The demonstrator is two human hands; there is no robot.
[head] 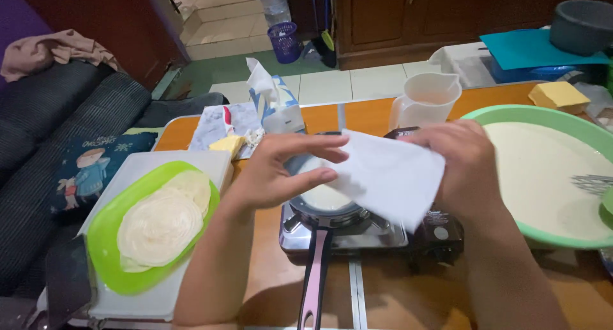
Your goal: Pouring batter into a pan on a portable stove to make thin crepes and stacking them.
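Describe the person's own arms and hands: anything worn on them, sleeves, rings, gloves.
Both forearms are bare, with no sleeve reaching into view. The left hand wears no glove, and no ring, watch or bracelet shows on it or its wrist. The right hand is likewise bare of glove and jewellery, as far as its slightly blurred back shows. No markings are visible on either arm.

White tissue [389, 177], lime-green plate [105, 240]
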